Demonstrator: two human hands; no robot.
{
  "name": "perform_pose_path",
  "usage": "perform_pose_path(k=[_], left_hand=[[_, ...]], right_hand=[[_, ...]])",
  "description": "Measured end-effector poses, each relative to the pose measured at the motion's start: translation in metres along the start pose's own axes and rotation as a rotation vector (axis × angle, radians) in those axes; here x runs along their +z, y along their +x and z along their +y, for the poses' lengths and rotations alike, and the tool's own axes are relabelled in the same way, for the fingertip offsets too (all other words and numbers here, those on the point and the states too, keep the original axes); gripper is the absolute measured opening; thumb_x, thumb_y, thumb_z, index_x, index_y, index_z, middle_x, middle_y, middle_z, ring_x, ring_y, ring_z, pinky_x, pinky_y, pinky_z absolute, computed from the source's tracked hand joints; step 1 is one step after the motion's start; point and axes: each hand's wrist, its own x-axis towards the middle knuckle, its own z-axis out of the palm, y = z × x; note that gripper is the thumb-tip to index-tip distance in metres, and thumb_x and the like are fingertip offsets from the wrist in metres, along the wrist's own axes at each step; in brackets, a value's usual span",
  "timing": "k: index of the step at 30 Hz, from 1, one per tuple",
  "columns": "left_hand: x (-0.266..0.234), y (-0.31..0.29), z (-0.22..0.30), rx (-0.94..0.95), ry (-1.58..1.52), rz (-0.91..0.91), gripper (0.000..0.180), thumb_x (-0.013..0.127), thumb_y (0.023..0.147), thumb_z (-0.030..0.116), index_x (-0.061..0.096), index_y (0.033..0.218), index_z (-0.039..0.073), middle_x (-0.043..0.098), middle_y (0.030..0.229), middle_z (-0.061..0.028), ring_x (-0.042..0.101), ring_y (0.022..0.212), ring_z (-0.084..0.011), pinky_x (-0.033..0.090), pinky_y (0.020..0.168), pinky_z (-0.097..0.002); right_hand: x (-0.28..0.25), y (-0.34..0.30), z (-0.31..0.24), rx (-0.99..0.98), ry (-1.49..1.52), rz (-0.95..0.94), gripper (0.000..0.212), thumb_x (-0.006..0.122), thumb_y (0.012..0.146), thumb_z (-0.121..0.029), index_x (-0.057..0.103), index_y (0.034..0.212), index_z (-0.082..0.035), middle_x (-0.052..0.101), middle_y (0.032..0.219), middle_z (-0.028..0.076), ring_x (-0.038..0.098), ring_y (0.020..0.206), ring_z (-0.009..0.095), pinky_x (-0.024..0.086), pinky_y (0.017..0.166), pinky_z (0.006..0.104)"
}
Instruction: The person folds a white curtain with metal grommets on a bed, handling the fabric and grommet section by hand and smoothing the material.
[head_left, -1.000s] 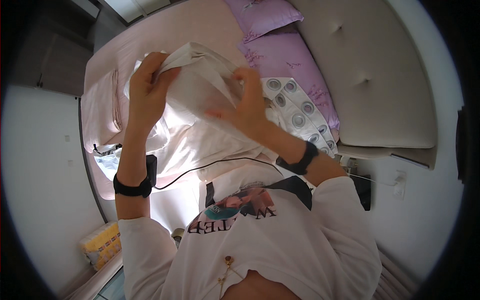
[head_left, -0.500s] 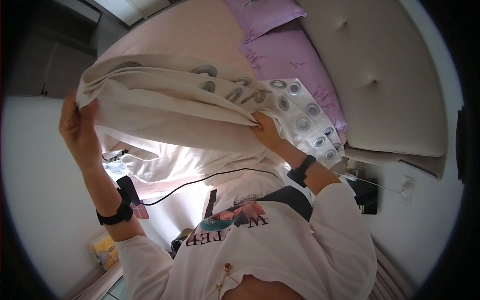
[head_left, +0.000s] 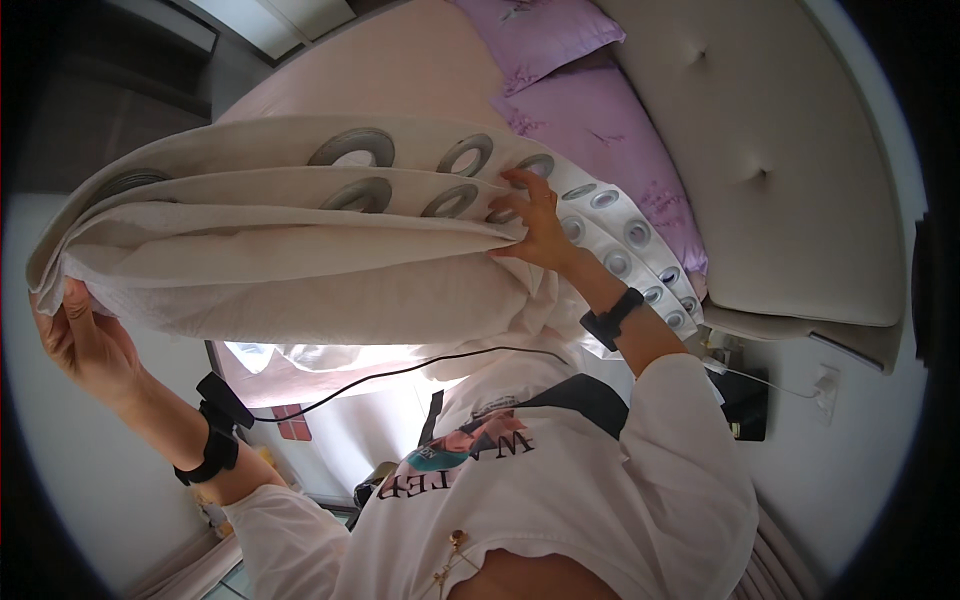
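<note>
While your left hand (head_left: 85, 340) grips one end at eight o'clock, the folded beige eyelet curtain (head_left: 300, 260) stretches lengthwise to your right hand (head_left: 535, 225), pinching it at two o'clock.

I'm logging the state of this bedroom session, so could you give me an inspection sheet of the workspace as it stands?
Surface: bed with pale pink cover, below the cloth.
Job's things: cream curtain with metal eyelet rings, gathered in long folds and held up stretched between both hands.
Clutter: two lilac pillows at the padded headboard.
Hands: left hand grips the curtain's far end; right hand pinches the folds by the rings; both wear black wristbands.
Cables: a black cable runs from the left wristband; a white one at a wall socket.
Surroundings: pale walls, dark bedside stand.
</note>
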Motion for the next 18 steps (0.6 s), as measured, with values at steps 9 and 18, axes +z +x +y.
perform_pose_path(k=[9,18], left_hand=[[0.015,0.004,0.011,-0.027,0.02,0.08,0.015,0.046,0.077,0.006,0.052,0.09,0.001,0.055,0.083,-0.0072,0.049,0.079,-0.0107,0.035,0.073,-0.021],[-0.006,0.002,0.002,-0.098,0.021,0.297,0.017,0.045,0.077,0.007,0.051,0.092,0.0,0.054,0.083,-0.0062,0.049,0.079,-0.0096,0.037,0.072,-0.0198]], right_hand=[[0.012,-0.011,0.018,0.277,0.361,0.041,0.029,0.057,0.06,-0.006,0.048,0.087,-0.005,0.042,0.094,0.01,0.042,0.088,0.019,0.033,0.071,0.0269],[-0.067,0.035,0.015,-0.156,-0.274,0.303,0.013,0.055,0.06,-0.001,0.049,0.071,-0.002,0.045,0.083,0.011,0.046,0.074,0.023,0.035,0.065,0.0325]])
